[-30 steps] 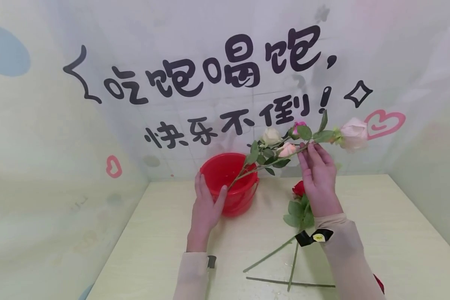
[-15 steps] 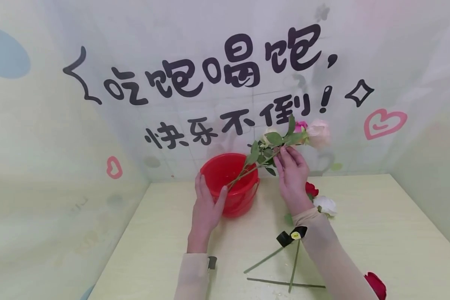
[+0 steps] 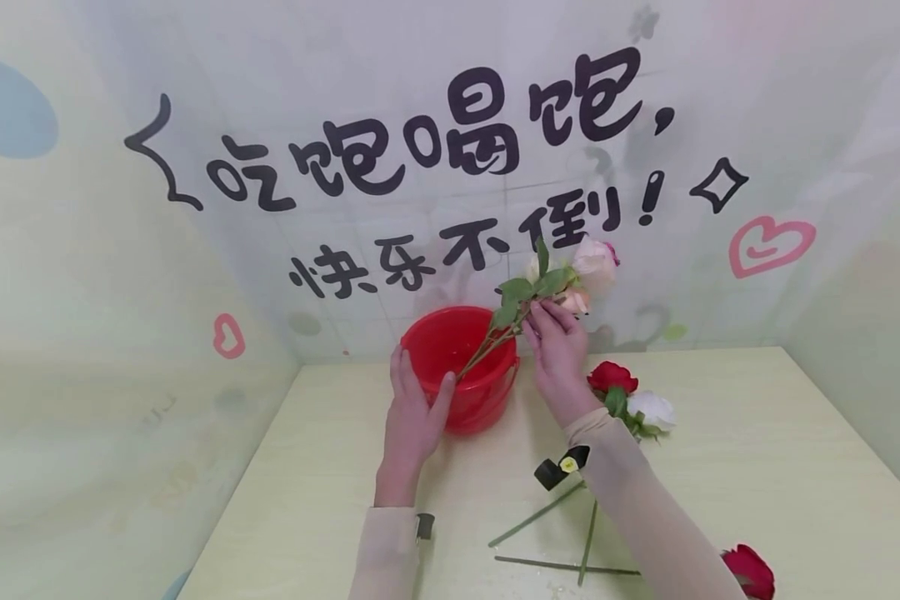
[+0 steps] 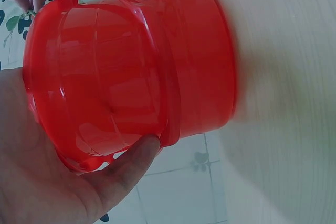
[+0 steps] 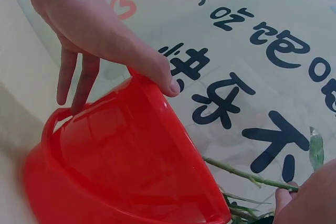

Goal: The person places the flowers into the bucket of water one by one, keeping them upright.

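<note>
1. Pink rose point(image 3: 594, 260): it is held slantwise above the right rim of the red bucket point(image 3: 480, 410), its bloom pointed up and to the right, its stem point(image 5: 241, 171) down and to the left into the bucket.
2. Its long axis is laid nearly along that of the other stems there; the cream rose point(image 3: 535, 268) and peach rose point(image 3: 573, 301) are seen close beside its bloom.
3. The stem is pinched, just below the leaves, between the thumb and fingers of the right hand point(image 3: 560, 350); no gap is left around it.
4. The bucket, upright on the table point(image 3: 307, 500), is held at its left side by the left hand point(image 3: 411, 417), thumb and fingers spread round the wall.
5. On the backdrop point(image 3: 390, 50), "吃饱喝饱, 快乐不倒!" is printed in black.
6. A yellow label point(image 3: 568, 465) is carried on the right wrist's black strap point(image 3: 549, 475); its print is too small to be read.
7. A red rose point(image 3: 612, 377) and white rose point(image 3: 651, 411) are laid on the table, right of the bucket.
</note>
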`<action>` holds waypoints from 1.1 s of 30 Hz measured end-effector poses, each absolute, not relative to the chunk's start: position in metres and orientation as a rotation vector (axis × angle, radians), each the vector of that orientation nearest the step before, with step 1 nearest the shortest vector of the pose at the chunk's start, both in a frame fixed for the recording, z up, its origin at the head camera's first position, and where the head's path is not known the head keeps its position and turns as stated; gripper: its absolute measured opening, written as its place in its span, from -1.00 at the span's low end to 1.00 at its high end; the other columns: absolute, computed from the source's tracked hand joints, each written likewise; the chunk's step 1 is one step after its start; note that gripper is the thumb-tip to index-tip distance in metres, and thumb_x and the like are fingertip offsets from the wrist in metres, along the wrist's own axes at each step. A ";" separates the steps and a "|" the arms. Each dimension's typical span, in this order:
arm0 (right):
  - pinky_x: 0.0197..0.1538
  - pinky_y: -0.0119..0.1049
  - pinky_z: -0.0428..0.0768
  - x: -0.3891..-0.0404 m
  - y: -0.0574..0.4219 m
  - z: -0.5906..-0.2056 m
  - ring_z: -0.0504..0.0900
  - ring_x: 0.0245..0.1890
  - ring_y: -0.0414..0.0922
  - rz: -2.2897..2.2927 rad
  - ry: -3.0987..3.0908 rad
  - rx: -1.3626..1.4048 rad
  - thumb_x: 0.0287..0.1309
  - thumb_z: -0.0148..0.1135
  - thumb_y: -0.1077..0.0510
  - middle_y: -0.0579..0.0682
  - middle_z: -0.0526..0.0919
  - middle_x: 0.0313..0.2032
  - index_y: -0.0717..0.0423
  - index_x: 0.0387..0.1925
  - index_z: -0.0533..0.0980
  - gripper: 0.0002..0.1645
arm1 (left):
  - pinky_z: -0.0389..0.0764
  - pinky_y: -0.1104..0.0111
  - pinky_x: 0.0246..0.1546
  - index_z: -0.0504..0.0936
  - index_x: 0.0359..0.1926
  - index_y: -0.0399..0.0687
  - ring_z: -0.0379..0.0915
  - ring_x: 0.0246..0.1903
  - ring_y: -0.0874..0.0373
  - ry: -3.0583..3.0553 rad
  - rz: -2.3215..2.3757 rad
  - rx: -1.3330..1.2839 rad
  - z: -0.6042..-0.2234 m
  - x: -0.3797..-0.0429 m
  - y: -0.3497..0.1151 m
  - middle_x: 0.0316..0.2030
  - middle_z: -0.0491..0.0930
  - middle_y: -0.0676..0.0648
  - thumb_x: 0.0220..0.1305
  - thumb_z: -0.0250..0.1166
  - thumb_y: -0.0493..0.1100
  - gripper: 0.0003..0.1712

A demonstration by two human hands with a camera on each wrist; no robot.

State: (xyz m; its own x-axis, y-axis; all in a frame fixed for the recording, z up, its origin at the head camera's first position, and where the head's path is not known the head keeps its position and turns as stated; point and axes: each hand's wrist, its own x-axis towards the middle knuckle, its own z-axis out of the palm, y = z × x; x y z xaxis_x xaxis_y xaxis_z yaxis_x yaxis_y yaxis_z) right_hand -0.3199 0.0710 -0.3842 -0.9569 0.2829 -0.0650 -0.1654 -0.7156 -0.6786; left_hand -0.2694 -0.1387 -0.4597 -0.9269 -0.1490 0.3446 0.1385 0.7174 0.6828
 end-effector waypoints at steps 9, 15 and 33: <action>0.23 -0.25 0.65 -0.316 0.068 -0.391 0.70 0.10 -0.01 2.777 -1.136 -0.294 0.47 0.24 0.33 0.18 0.62 0.16 0.29 0.29 0.50 -0.58 | 0.74 -0.07 0.04 -0.19 0.70 0.02 0.51 0.28 -0.19 -2.540 -1.067 0.008 -0.458 -0.268 -0.137 0.60 0.05 -0.09 0.37 0.40 0.20 0.21; 0.17 -0.24 0.69 -0.315 0.070 -0.398 0.73 0.02 -0.06 2.765 -1.246 -0.345 0.47 0.27 0.28 0.09 0.73 -0.01 0.31 0.33 0.52 -0.53 | 0.74 -0.07 0.03 -0.19 0.71 0.00 0.54 0.23 -0.20 -2.542 -1.078 0.011 -0.457 -0.268 -0.137 0.62 0.02 -0.07 0.38 0.39 0.19 0.20; 0.24 -0.23 0.65 -0.311 0.080 -0.416 0.68 0.20 -0.01 2.841 -1.238 -0.255 0.52 0.19 0.30 0.31 0.52 0.36 0.34 0.44 0.41 -0.45 | 0.75 -0.08 0.01 -0.18 0.71 0.01 0.55 0.22 -0.21 -2.539 -1.080 0.016 -0.457 -0.268 -0.136 0.61 0.04 -0.08 0.40 0.37 0.19 0.17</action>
